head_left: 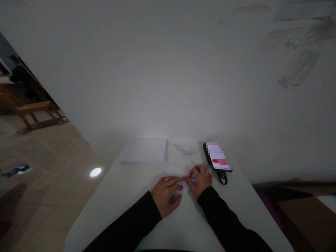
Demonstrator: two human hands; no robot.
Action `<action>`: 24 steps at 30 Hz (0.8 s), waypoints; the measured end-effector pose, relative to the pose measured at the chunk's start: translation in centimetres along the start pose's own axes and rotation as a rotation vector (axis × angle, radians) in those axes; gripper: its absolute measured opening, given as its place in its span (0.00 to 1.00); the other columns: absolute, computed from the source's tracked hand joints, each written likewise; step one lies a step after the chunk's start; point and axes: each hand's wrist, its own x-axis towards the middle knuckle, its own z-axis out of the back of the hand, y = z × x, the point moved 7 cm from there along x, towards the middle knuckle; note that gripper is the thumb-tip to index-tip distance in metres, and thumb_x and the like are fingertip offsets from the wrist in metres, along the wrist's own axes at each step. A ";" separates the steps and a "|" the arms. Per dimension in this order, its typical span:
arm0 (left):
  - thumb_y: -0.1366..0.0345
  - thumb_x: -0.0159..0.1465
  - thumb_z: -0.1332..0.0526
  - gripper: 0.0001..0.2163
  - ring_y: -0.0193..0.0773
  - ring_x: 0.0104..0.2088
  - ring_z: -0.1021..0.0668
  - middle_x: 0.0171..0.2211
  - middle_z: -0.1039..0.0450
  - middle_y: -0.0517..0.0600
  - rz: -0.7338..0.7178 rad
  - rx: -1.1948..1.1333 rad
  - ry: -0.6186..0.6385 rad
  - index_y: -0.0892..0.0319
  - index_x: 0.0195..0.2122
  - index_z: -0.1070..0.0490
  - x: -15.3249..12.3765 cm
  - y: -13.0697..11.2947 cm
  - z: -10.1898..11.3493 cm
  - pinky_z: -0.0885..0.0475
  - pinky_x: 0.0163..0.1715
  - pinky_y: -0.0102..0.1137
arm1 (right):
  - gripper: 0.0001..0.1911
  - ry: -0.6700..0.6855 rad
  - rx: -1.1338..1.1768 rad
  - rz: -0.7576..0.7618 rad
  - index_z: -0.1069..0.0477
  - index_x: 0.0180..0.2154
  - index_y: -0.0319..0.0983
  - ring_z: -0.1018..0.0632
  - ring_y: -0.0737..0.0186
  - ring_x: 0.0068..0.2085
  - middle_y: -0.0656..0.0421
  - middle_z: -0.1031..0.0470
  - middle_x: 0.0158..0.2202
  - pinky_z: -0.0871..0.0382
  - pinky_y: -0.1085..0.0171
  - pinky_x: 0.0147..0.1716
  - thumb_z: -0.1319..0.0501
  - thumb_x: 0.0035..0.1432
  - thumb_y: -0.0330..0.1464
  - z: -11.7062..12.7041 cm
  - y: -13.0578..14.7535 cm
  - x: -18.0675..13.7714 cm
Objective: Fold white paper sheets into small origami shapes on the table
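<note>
A small sheet of white paper [176, 171], partly folded, lies on the white table [131, 196] in front of me. My left hand [166, 196] lies on its near part with fingers curled down onto it. My right hand [201, 178] pinches the paper's right edge with bent fingers. Both arms wear black sleeves. The part of the paper under the hands is hidden.
A stack of white paper [144, 150] sits at the far left of the table. A small folded paper piece [188, 149] lies by the wall. A black phone [217, 160] with a strap lies to the right. A wooden chair [34, 112] stands far left on the floor.
</note>
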 end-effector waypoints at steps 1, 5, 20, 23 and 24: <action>0.69 0.56 0.44 0.11 0.44 0.49 0.32 0.51 0.33 0.51 -0.007 0.022 0.021 0.57 0.41 0.32 0.0 -0.2 0.0 0.37 0.46 0.40 | 0.10 -0.036 0.003 0.005 0.29 0.31 0.42 0.36 0.54 0.41 0.55 0.38 0.39 0.45 0.57 0.37 0.38 0.48 0.40 0.4 0.1 -0.2; 0.69 0.57 0.47 0.14 0.46 0.47 0.32 0.52 0.34 0.52 -0.005 0.133 0.046 0.58 0.44 0.33 -0.1 -0.7 -0.1 0.36 0.43 0.42 | 0.08 -0.128 0.054 0.177 0.28 0.35 0.44 0.37 0.55 0.41 0.55 0.39 0.40 0.46 0.58 0.37 0.44 0.53 0.35 1.9 1.5 -2.3; 0.70 0.57 0.47 0.17 0.45 0.47 0.32 0.54 0.36 0.48 -0.007 0.229 0.046 0.54 0.48 0.35 -0.2 -0.6 -0.4 0.36 0.42 0.41 | 0.17 -0.094 0.133 0.538 0.29 0.42 0.40 0.39 0.59 0.34 0.57 0.41 0.30 0.49 0.61 0.31 0.46 0.49 0.25 2.3 3.2 -5.4; 0.70 0.57 0.46 0.17 0.45 0.47 0.32 0.54 0.36 0.48 -0.006 0.215 0.038 0.54 0.49 0.35 -0.3 -0.4 -0.4 0.35 0.42 0.41 | 0.17 -0.081 0.146 0.540 0.29 0.42 0.40 0.39 0.59 0.34 0.57 0.41 0.30 0.49 0.61 0.31 0.45 0.49 0.25 2.3 3.1 -5.4; 0.70 0.58 0.46 0.17 0.45 0.47 0.32 0.54 0.36 0.48 -0.001 0.210 0.032 0.53 0.49 0.36 -0.3 -0.4 -0.4 0.35 0.42 0.41 | 0.17 -0.077 0.150 0.534 0.29 0.42 0.40 0.38 0.59 0.34 0.57 0.40 0.30 0.49 0.60 0.32 0.45 0.49 0.25 2.3 3.1 -5.3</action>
